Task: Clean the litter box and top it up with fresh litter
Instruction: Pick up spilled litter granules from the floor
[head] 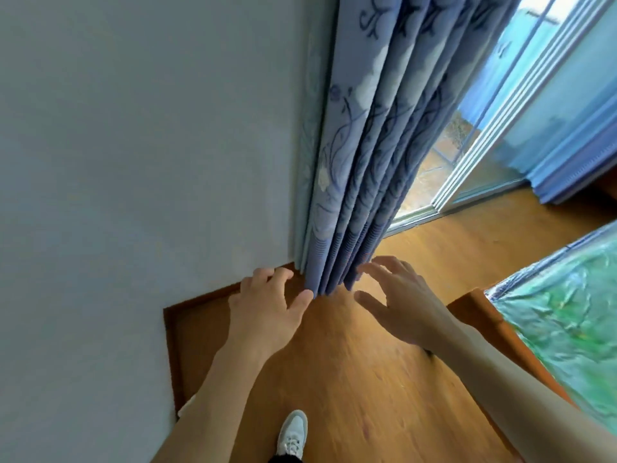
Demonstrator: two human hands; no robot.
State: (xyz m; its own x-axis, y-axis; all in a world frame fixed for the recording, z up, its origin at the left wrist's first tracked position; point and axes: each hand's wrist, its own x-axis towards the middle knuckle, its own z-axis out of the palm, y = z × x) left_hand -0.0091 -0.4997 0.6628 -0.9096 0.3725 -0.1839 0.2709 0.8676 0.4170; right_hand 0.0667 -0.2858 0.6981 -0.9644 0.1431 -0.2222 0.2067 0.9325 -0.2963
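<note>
White shoe (292,433) on wood floor (360,379), below and behind both hands. Left hand (267,307) reaches forward, fingers loose, holding nothing, thumb tip at the hem of the blue patterned curtain (374,155). Right hand (397,302) spread, fingers straight, holding nothing, fingertips just short of the folds. Right of the right forearm: a green plastic-covered surface (567,312). Beyond the curtain, a glass sliding door (494,155). Litter box not visible anywhere.

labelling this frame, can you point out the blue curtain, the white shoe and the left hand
blue curtain (364,168), head view, on the middle folds of the patterned cloth
white shoe (293,432), head view, on its laced top
left hand (263,305), head view, on the back of the hand
</note>
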